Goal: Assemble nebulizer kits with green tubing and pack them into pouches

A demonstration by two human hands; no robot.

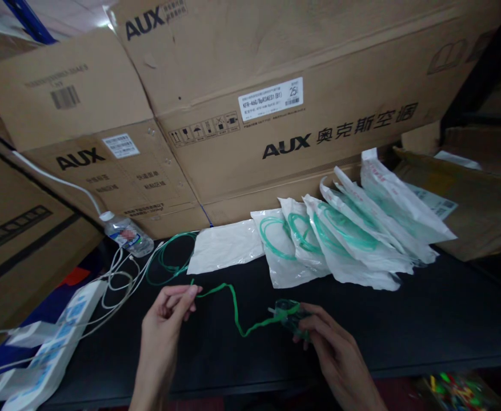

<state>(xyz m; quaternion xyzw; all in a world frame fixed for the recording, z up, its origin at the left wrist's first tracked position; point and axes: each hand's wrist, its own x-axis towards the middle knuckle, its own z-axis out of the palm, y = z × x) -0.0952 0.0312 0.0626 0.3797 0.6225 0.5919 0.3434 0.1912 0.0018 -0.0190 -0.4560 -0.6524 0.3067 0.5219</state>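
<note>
My left hand [168,317] pinches the end of a green elastic strap [235,311] between thumb and fingers above the black table [404,319]. The strap runs right to a clear green mask piece [288,317], which my right hand [327,339] grips with curled fingers. A coil of green tubing [168,257] lies on the table behind my left hand.
Several white pouches with green tubing [344,240] fan out along the back, beside an empty flat pouch [224,246]. AUX cardboard boxes [276,85] wall the rear. A water bottle [128,234], white cables [121,279] and a power strip [57,342] sit at left.
</note>
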